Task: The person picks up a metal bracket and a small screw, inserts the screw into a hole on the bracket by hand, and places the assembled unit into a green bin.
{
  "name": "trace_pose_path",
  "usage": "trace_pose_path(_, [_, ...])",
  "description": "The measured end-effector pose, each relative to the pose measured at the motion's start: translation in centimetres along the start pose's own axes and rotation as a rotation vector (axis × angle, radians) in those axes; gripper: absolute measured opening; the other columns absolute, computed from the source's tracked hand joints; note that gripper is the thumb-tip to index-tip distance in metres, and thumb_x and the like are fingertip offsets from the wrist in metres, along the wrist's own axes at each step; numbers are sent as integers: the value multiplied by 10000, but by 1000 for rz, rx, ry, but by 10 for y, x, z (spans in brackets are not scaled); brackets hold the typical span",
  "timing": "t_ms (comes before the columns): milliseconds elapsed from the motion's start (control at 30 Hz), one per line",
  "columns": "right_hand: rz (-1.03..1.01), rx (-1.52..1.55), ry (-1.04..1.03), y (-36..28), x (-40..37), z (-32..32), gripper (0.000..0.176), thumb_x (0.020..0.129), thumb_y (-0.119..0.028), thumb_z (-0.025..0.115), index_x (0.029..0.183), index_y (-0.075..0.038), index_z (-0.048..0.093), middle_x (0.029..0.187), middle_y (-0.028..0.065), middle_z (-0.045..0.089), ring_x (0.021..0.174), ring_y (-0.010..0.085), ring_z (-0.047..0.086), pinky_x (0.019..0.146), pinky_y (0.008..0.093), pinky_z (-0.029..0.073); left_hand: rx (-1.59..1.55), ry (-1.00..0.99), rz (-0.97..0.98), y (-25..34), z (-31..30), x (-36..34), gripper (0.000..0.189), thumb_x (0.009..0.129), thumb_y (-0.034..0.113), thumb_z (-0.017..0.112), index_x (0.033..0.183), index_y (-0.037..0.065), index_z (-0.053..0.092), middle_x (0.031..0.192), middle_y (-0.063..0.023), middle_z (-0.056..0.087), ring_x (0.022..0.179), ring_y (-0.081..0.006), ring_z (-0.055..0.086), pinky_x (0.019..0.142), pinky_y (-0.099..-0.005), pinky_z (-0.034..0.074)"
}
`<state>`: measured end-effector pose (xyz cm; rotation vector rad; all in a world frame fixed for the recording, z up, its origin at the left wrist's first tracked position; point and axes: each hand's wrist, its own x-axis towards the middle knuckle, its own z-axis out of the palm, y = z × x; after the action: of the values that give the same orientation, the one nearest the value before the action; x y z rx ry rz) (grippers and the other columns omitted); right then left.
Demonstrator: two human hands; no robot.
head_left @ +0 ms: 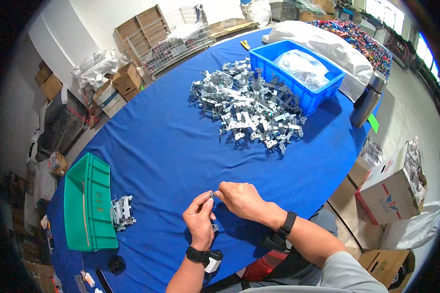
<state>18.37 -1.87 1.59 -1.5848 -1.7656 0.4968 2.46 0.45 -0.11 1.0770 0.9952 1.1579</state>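
Observation:
My left hand (199,222) is closed around a small silver metal bracket (212,195), whose tip shows above the fingers. Another bit of metal peeks out beside the palm, the middle being hidden by the hand. My right hand (244,199) is pinched at the bracket's upper end, fingertips meeting those of the left; what the right fingers hold there I cannot tell. Farther up the blue tablecloth (156,127) lies a big heap of similar metal brackets (249,105). A smaller group of brackets (123,213), lined up together, rests against the green bin (91,234) on the left.
Behind the heap stands a blue crate (298,95) with a clear plastic bag (303,68) inside. A steel thermos (369,100) is at the table's right edge. Cardboard boxes (391,188) sit on the floor to the right. A dark round object (116,264) lies below the green bin.

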Motion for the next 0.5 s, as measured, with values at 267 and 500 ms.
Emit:
trace_pose_path(267, [-44, 3, 1, 5, 0, 3, 231, 966, -250, 565, 943, -25, 515, 750, 209, 643, 685, 436, 639, 550, 530, 482, -7, -3, -28, 3, 0, 0, 185, 890, -5, 665, 1069, -23, 708, 1017, -85, 707, 605, -55, 560, 477, -178, 443])
trace_pose_path(500, [-32, 8, 40, 1, 0, 1, 213, 943, -223, 610, 890, -31, 535, 735, 173, 636, 691, 397, 633, 556, 492, 470, -13, -11, -58, 1, -3, 0, 177, 885, -2, 678, 1058, -20, 713, 1061, -95, 701, 647, -60, 580, 485, -176, 455])
